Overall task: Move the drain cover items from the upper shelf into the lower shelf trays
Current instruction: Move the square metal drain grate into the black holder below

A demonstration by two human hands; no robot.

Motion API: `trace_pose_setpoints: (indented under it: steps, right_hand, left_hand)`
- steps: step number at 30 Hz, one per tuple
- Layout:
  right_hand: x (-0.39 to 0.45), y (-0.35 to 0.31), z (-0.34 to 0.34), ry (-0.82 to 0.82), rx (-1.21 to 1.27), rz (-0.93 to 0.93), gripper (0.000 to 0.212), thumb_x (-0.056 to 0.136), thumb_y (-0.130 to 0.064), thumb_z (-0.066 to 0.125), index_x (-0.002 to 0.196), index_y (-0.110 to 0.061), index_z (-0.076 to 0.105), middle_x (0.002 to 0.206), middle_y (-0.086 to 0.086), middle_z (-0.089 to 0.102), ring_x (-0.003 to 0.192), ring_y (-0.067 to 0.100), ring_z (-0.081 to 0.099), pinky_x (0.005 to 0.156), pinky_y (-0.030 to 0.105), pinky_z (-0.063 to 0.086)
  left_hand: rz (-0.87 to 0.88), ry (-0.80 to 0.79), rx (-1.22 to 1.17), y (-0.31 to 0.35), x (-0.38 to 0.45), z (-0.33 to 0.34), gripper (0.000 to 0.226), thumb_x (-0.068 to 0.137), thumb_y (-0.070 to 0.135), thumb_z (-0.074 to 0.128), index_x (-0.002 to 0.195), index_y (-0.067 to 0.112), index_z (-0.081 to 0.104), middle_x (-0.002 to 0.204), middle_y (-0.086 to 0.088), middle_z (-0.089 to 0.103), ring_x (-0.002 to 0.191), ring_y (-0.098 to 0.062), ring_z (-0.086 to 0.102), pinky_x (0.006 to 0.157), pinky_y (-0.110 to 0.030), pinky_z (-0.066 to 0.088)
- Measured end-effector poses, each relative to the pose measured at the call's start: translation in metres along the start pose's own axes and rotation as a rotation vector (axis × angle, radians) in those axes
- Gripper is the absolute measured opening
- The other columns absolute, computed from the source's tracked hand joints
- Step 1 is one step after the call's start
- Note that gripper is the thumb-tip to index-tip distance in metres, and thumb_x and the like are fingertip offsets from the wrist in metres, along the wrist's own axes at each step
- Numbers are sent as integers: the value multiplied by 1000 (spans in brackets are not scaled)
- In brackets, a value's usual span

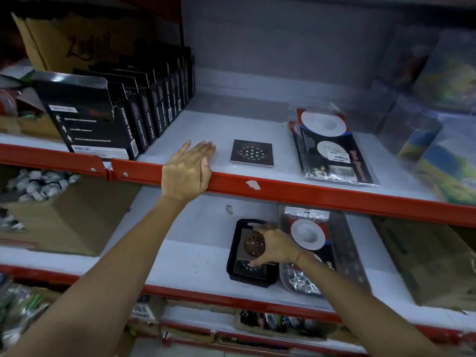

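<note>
Left hand (186, 171) lies flat on the upper shelf (195, 130), fingers straight and close together, palm down over the red front rail (283, 191), thumb hooked at the rail's edge, holding nothing. Just to its right, apart from the fingertips, sits a square drain cover (252, 153), dark frame, round perforated centre with pale dots, lying flat near the shelf's front. Further right lies a packet (332, 148) in clear wrap, white round discs showing on a dark card. Down on the lower shelf (185, 256), the right hand (274, 247) reaches into a black tray (233, 256), fingers spread wide and curled, fingertips at the top edge and thumb at the bottom edge of a cover plate (251, 244) with a brownish perforated circle; it pinches that plate by its edges, tilted over another dark cover (247, 269) resting lower in the tray. Beside it, touching on the right, a second tray (342, 235) holds a wrapped packet with a white disc, partly hidden behind the right wrist. How many covers are stacked in the black tray is hard to tell; the hand and blur cover much of it. On the upper shelf's left stands a row of black boxes (123, 117), their print too soft to read surely. Cardboard boxes sit at the lower left and right, cut off by the frame.
</note>
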State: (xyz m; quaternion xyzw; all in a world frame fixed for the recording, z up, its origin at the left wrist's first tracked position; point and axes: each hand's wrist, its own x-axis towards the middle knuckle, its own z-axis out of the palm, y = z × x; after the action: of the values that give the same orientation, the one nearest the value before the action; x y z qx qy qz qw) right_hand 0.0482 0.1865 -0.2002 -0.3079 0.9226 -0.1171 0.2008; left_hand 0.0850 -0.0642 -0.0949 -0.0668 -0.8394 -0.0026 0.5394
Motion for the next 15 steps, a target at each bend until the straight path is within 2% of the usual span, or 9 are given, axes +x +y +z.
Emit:
trace_pose_setpoints:
  steps: [4, 11, 15]
  right_hand:
    - [33, 15, 29, -84, -42, 66, 117, 55, -55, 82, 149, -14, 24, 153, 9, 33, 138, 26, 33, 112, 37, 34]
    - [55, 27, 51, -150, -144, 56, 118, 57, -56, 81, 150, -16, 21, 156, 13, 24, 139, 29, 33, 111, 38, 36]
    - [54, 23, 51, -159, -196, 31, 110, 59, -55, 81, 147, -13, 28, 144, 13, 39, 126, 31, 46, 100, 40, 46]
  left_hand:
    - [54, 59, 10, -5, -3, 7, 44, 97, 13, 31, 112, 5, 72, 113, -9, 73, 108, -21, 69, 100, -40, 51]
    - [91, 101, 21, -9, -6, 14, 47, 97, 15, 28, 113, 5, 71, 114, -8, 73, 111, -20, 67, 103, -39, 48]
    - [84, 95, 14, -9, -6, 13, 47, 97, 15, 28, 113, 6, 71, 114, -7, 73, 112, -20, 67, 104, -39, 47]
